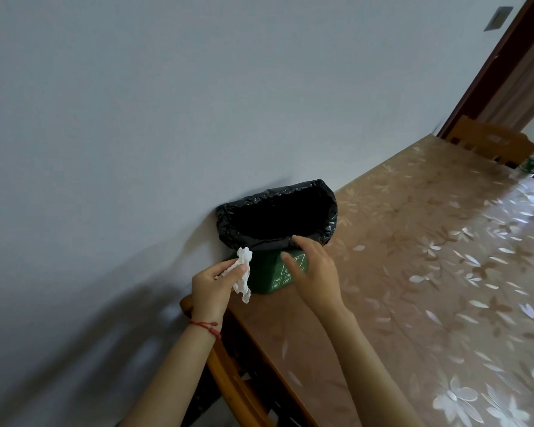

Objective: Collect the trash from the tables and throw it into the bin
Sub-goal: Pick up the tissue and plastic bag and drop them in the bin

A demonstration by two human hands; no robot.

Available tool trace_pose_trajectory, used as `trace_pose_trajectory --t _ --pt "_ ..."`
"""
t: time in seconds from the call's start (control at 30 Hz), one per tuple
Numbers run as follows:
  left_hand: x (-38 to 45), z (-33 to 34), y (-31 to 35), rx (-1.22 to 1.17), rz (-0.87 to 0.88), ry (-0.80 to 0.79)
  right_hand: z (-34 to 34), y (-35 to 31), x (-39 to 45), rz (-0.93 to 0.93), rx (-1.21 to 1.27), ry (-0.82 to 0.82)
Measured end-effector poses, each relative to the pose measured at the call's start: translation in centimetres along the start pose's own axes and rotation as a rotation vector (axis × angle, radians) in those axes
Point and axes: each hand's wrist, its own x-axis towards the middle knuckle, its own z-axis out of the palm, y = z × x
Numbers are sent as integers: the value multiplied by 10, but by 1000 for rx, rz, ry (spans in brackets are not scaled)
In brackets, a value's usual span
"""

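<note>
- Against the wall (pixel 105 103), at the table's (pixel 429 272) near corner, stands a small green bin (pixel 264 277) lined with a black bag (pixel 329 208); its mouth is open and dark inside.
- White symbols are printed on the bin's front, too small to read and partly hidden.
- Left hand (pixel 211 286) pinches a crumpled white tissue (pixel 242 272) just below the bag's rim, beside the bin; a red string (pixel 205 326) circles that wrist.
- Right hand (pixel 313 272) is loosely open, fingertips touching the bag's front rim, palm near the bin's front.
- Table right of the bin lies bare under a floral cover; a chair (pixel 490 143) stands at its far end.
</note>
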Motion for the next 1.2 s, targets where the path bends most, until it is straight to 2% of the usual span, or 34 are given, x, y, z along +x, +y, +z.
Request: trace_pose_trajectory --t 0.07,0.17,0.43,0.53,0.83,1.0,1.2 --pt "-3 -1 0 -2 9 -3 8 5 -15 -134 -168 -29" --pt "-4 -4 -2 -11 9 4 18 11 -34 -215 -309 -50" --pt "-1 -5 4 36 49 4 24 29 -64 -267 -539 -130" --pt "10 2 20 32 101 -5 24 33 -68 -248 -520 -153" --pt "58 40 69 39 120 -46 21 33 -70 -234 -481 -148" --pt "69 52 76 49 121 -80 17 35 -72 -206 -457 -150" --pt "67 54 78 67 121 -39 11 36 -72 -209 -407 -88"
